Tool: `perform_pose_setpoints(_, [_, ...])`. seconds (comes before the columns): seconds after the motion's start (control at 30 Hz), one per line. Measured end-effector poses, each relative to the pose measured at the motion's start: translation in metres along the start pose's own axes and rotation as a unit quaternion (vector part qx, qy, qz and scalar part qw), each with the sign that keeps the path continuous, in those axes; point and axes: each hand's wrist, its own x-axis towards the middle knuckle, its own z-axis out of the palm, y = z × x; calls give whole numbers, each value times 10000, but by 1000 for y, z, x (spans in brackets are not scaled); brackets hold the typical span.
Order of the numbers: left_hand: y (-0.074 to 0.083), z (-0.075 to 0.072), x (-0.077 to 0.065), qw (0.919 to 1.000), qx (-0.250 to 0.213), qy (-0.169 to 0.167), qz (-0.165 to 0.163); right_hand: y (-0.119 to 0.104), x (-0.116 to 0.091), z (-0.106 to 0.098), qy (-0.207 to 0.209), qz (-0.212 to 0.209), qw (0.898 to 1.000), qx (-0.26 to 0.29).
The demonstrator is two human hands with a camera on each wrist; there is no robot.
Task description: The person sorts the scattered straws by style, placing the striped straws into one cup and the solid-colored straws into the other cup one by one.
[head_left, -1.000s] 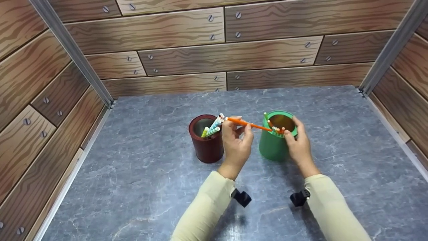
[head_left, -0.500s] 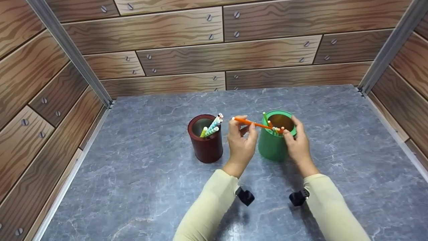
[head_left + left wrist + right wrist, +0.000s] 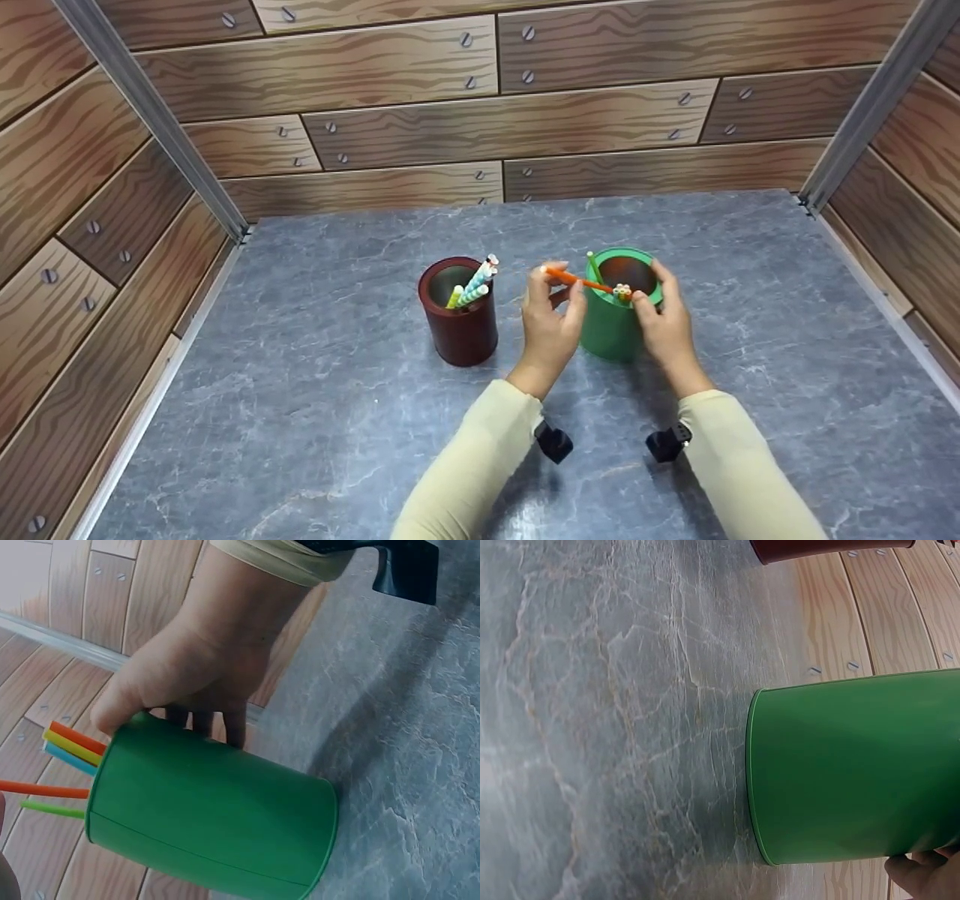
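In the head view my left hand [image 3: 553, 322] pinches an orange straw [image 3: 564, 275] between thumb and fingers. The straw slants down rightward to the green cup [image 3: 611, 330], its lower end at the near rim. My right hand [image 3: 670, 330] holds that cup by its right side, thumb at the near rim and fingers along the far right. Beside the thumb several straw ends [image 3: 622, 291] cluster together; a green straw [image 3: 593, 264] leans at the left rim. The left wrist view shows orange, yellow and blue straws [image 3: 71, 746] projecting from the cup near the right thumb.
A dark red cup [image 3: 463, 330] stands left of my left hand, holding blue-and-white striped straws [image 3: 478, 283] and a yellow-green one. Both cups stand on a grey marbled table [image 3: 315, 390]. Wood-patterned walls [image 3: 405, 139] enclose its back and sides.
My left hand has moved rightward with the orange straw, away from the red cup and closer to the green one. Straw ends by the right thumb have bunched closer together. My right hand keeps its hold.
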Motion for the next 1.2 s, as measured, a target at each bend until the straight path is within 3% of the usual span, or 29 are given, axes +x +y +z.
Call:
perform_pose_setpoints(0.33, [-4, 2, -3, 9997, 127, -126, 163, -2, -3, 2, 59, -128, 9999, -71])
perform_pose_setpoints(0.67, [-10, -6, -15, 9996, 221, -186, 75, 0, 0, 0, 9, -70, 9997, -244])
perform_pose_setpoints(1.0, [-18, -35, -43, 9988, 449, -191, 30, -4, 2, -6, -333, 46, 9979, -558])
perform_pose_setpoints(1.1, [-14, -46, -40, 9981, 531, -218, 214, -7, 2, -9, -361, 97, 9987, -349])
perform_pose_setpoints(1.2, [-9, -62, -32, 9943, 774, -335, 645, -10, 0, -13, -86, -58, 9999, -46])
